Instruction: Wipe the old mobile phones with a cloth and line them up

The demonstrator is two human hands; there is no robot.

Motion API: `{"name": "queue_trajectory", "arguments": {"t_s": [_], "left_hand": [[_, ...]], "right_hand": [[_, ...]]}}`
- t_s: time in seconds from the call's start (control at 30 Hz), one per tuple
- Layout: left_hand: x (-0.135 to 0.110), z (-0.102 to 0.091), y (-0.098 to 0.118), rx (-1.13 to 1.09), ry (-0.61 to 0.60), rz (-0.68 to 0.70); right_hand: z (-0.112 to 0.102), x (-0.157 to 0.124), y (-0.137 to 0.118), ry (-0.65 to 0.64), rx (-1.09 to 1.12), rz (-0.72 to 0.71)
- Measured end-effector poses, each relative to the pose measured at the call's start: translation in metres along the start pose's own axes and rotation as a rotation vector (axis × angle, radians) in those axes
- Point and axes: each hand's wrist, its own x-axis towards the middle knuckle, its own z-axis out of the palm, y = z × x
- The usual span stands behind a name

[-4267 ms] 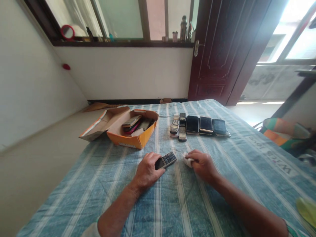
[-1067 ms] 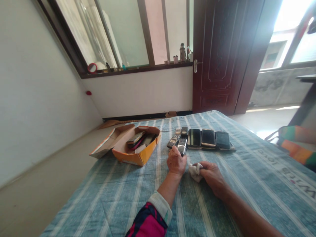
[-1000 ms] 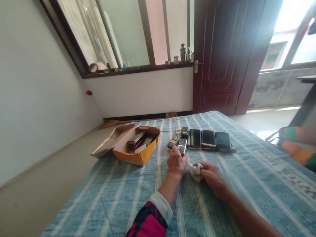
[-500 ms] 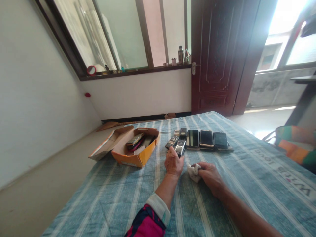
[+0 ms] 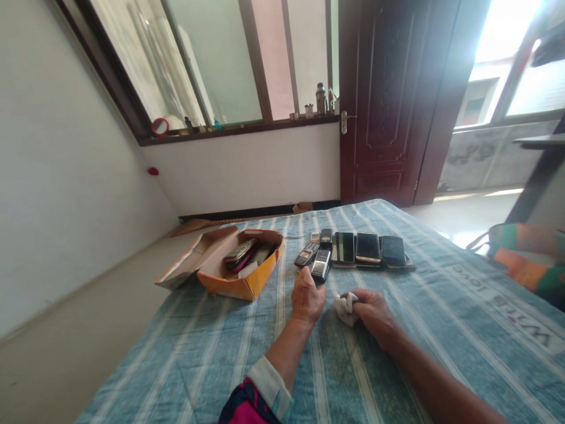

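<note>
My left hand [image 5: 308,297] is at the near end of a black and silver keypad phone [image 5: 321,265], its fingers closed round the phone's lower left edge, with the fingertips partly hidden. My right hand [image 5: 374,311] pinches a crumpled white cloth [image 5: 346,308] just above the bed. Left of the held phone lies another keypad phone [image 5: 306,254]. Behind them are two more small phones, one pale [image 5: 315,237] and one dark [image 5: 326,236]. To the right, stacked touchscreen phones [image 5: 368,247] lie in a row.
An open orange cardboard box [image 5: 233,287] with several phones inside stands on the left of the striped blue bedspread [image 5: 265,347], its lid folded back. A dark red door [image 5: 388,88] and a window sill [image 5: 247,128] with small items are beyond. A colourful bag [image 5: 525,259] sits at right.
My left hand has drawn back very slightly toward me, still at the keypad phone. My right hand keeps the cloth in nearly the same place. The view has shifted a little.
</note>
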Motion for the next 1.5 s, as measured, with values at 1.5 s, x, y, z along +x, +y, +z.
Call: {"name": "queue_trajectory", "arguments": {"t_s": [1.5], "left_hand": [[-0.054,-0.04,-0.054,-0.001,-0.001,0.394]], "right_hand": [[-0.001,-0.006,-0.009,0.007,-0.067,0.006]]}}
